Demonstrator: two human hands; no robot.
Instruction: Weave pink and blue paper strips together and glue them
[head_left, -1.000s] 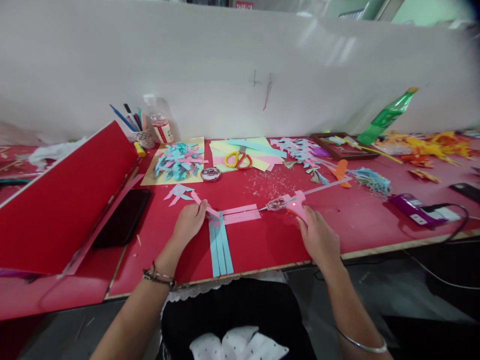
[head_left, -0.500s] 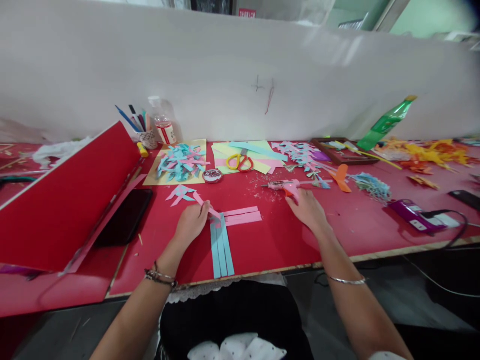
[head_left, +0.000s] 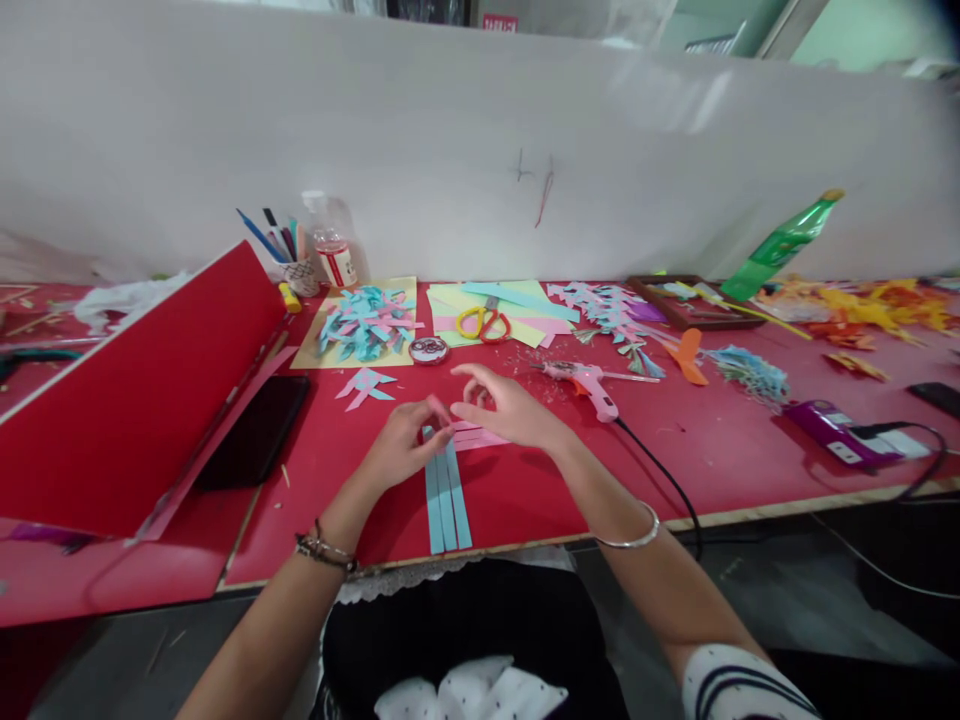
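Observation:
My left hand (head_left: 409,440) has its fingertips pinched over the upper end of the light-blue paper strips (head_left: 448,505), with a bit of pink paper strip (head_left: 438,408) showing at the fingers. Facing it from the right is my right hand (head_left: 506,408), thumb and fingers apart with nothing between them. Pink paper strips (head_left: 474,436) stretch out under the right hand, partly covered by it. A pink glue gun (head_left: 592,388) rests on the table, untouched. Behind my left hand lies a small woven pink and blue paper piece (head_left: 364,385).
At the back are a heap of folded paper pieces (head_left: 367,325), scissors (head_left: 484,320), a round tin (head_left: 428,349) and a pen cup (head_left: 300,277). A leaning red board (head_left: 150,400) and black phone (head_left: 255,435) stand left. The glue gun's cord (head_left: 667,475) runs over the table edge.
My right hand has let go of the glue gun and moved left, close to my left hand. The pink strip that stuck out from my left fingers is now mostly hidden.

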